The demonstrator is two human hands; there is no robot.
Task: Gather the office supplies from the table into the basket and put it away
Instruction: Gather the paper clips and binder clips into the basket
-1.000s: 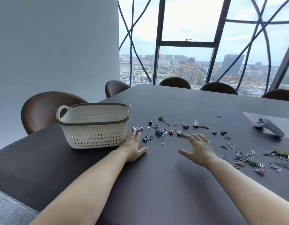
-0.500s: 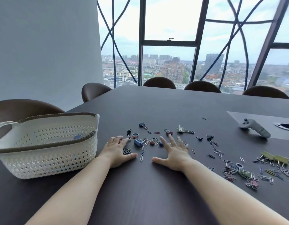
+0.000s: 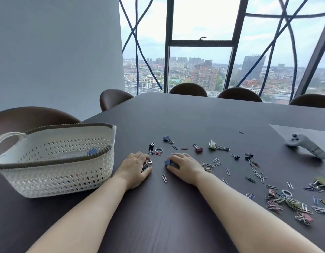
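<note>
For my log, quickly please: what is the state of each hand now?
Left hand: closed round a small bunch of clips.
Right hand: closed on a blue binder clip.

1. The basket is sitting on the counter, left of the scattered clips.
2. The controller is lying far right, behind the clips.
3. Chairs are standing behind the counter.

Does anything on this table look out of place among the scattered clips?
Yes: a grey handheld controller lies at the right, the only item that isn't an office supply. The paper clips and binder clips are simply scattered loose.
</note>
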